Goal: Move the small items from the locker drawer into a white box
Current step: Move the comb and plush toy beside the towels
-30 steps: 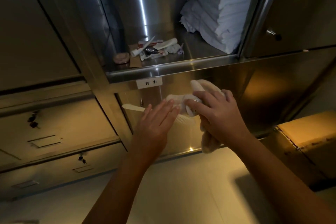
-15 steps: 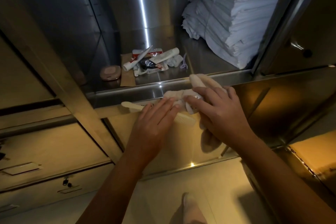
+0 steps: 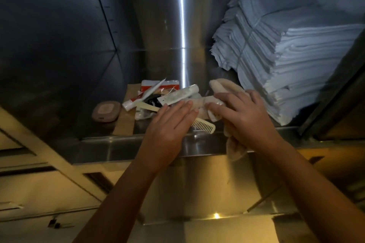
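Observation:
A pile of small items lies on the steel locker shelf (image 3: 110, 145): white tubes (image 3: 177, 94), a red-and-white packet (image 3: 156, 84), a dark cable, a small round brown case (image 3: 106, 111). My left hand (image 3: 169, 126) reaches over the shelf's front edge with straight fingers lying on a cream comb (image 3: 204, 126). My right hand (image 3: 245, 114) grips a cream cloth (image 3: 221, 87) and some small white items just right of the pile. The cloth's tail hangs below the shelf edge. No white box is in view.
A tall stack of folded white towels (image 3: 292, 61) fills the right of the compartment, close to my right hand. Brown paper (image 3: 124, 124) lies under the pile. Closed locker drawers (image 3: 39, 189) sit lower left. The steel walls close in at left and behind.
Both hands have risen from in front of the lower door up over the shelf edge, carrying the comb and cloth. The camera has moved closer to the compartment.

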`<state>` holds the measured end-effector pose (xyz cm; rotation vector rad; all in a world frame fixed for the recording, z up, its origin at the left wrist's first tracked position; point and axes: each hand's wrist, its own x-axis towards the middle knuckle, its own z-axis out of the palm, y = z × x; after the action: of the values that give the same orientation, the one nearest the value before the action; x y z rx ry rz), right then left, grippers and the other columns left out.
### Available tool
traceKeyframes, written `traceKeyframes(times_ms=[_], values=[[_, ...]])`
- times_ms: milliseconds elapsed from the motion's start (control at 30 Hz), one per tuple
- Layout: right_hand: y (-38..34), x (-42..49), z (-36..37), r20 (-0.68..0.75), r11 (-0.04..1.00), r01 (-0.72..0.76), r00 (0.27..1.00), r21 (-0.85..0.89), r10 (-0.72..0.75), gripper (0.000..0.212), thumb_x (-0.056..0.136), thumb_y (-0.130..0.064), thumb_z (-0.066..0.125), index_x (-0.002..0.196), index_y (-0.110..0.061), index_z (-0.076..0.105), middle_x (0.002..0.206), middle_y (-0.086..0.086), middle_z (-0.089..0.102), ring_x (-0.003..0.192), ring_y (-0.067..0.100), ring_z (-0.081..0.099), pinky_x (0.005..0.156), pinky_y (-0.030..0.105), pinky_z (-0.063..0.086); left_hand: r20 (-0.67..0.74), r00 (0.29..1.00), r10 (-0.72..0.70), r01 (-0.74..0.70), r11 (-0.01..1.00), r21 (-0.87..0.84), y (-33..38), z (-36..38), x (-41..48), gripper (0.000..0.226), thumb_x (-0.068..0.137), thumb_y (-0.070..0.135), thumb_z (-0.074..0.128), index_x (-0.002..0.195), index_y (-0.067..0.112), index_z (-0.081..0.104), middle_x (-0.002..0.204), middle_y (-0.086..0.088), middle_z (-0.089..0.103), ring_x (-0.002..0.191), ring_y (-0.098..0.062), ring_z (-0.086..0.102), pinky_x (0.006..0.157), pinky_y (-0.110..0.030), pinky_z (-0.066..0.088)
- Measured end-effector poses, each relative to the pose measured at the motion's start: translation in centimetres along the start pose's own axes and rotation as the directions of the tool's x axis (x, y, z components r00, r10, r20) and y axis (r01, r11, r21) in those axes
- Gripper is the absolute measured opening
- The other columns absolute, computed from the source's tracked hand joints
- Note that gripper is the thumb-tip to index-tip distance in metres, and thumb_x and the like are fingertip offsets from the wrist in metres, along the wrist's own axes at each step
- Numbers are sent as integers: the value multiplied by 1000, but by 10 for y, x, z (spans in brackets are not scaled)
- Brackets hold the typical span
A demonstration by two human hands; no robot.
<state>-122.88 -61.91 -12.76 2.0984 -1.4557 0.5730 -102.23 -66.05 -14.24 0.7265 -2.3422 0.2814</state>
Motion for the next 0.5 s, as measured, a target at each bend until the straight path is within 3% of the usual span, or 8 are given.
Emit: traceKeyframes(times_ms=[133,367,500], values=[[28,15,15,11,996,87,996,-2,-87,36,82,-19,42,106,-13,68,110,14,64,97,31,62,82,48,41,7,1000,7,-7,1000,-8,-5,18,21,39,85,6,36,116,2,60,121,-18,60,116,-33,54,98,-55,30],[63,33,46,129,989,149,980,12,-150,39,82,-22,42,114,-16,64,115,12,62,101,31,59,81,46,41,66,997,48,-45,998,-34,-23,33,49,40,88,9,33,116,1,61,122,-19,59,116,-35,53,98,-57,34],[69,39,63,155,989,144,977,42,-148,35,82,-20,51,114,-15,63,115,11,62,102,32,58,79,47,43,82,994,76,-70,995,-69,-35,41,57,40,88,12,35,115,1,62,121,-19,59,115,-35,54,96,-57,37]])
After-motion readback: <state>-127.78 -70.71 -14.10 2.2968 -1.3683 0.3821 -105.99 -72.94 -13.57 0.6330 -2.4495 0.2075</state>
